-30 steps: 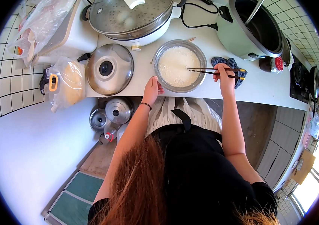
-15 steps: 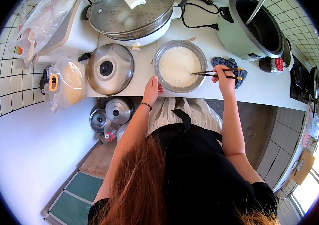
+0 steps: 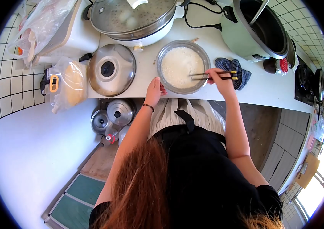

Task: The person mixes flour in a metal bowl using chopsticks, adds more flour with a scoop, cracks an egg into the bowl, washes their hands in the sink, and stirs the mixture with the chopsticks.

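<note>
A round metal bowl (image 3: pixel 162 83) stands near the counter's front edge, with white, lumpy flour-like mixture (image 3: pixel 181 65) inside. My right hand (image 3: pixel 220 81) is closed around a pair of dark chopsticks (image 3: pixel 228 78) with gold-coloured ends. Their tips reach into the mixture at the bowl's lower right. On the near left side, my left hand (image 3: pixel 155 91) grips the bowl's rim, thumb against the outside and fingers curled by its wall. Part of those fingers is hidden.
Left of the bowl lies a steel lid (image 3: pixel 120 82); a bagged yellowish item (image 3: pixel 74 82) sits beyond it. Behind stands a lidded electric steamer (image 3: pixel 146 40). At right are a blue-grey cloth (image 3: pixel 242 74), a red-lidded jar (image 3: pixel 276 66) and a green cooker (image 3: pixel 242 38).
My right hand has shifted left, toward the bowl, and the chopstick tips have moved slightly left through the mixture. My left hand and the bowl stay in place.
</note>
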`<state>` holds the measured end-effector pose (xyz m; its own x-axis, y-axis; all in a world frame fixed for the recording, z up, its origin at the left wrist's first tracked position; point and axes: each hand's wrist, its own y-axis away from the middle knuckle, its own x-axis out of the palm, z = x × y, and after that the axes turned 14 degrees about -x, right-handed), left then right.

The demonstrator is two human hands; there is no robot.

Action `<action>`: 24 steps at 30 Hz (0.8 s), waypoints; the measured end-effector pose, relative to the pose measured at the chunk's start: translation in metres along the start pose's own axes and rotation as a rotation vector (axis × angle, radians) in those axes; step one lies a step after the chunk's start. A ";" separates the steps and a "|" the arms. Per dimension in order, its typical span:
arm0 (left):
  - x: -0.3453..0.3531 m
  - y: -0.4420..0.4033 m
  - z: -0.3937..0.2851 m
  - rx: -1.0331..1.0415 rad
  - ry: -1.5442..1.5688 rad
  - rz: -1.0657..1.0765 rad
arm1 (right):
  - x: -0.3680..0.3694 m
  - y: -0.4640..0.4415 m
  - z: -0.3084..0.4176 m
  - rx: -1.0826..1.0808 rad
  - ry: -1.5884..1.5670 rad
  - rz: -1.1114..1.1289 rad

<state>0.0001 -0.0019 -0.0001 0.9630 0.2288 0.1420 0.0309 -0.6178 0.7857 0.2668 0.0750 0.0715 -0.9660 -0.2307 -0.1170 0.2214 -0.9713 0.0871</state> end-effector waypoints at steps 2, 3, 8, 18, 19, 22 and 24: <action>0.000 0.000 -0.001 -0.001 -0.001 0.003 | 0.014 0.003 -0.010 0.019 -0.135 0.040; 0.000 -0.001 0.000 -0.003 -0.003 0.003 | 0.024 0.004 -0.006 -0.006 -0.158 -0.005; -0.001 -0.002 0.001 -0.005 0.014 -0.002 | 0.007 -0.013 -0.013 -0.178 0.085 -0.287; 0.000 -0.001 -0.001 -0.002 -0.005 -0.001 | 0.041 -0.011 0.012 0.075 -0.132 0.009; 0.000 -0.001 -0.001 -0.002 0.002 0.000 | 0.027 -0.012 0.010 0.103 -0.091 -0.005; 0.001 -0.001 -0.001 -0.003 0.011 0.000 | 0.009 -0.016 0.008 -0.011 0.062 -0.208; -0.001 -0.003 0.001 0.002 0.019 0.012 | 0.028 -0.019 0.018 -0.093 0.098 -0.249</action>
<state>-0.0006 -0.0013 -0.0036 0.9580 0.2358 0.1632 0.0199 -0.6225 0.7824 0.2328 0.0881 0.0845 -0.9756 0.0155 -0.2190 -0.0054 -0.9989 -0.0471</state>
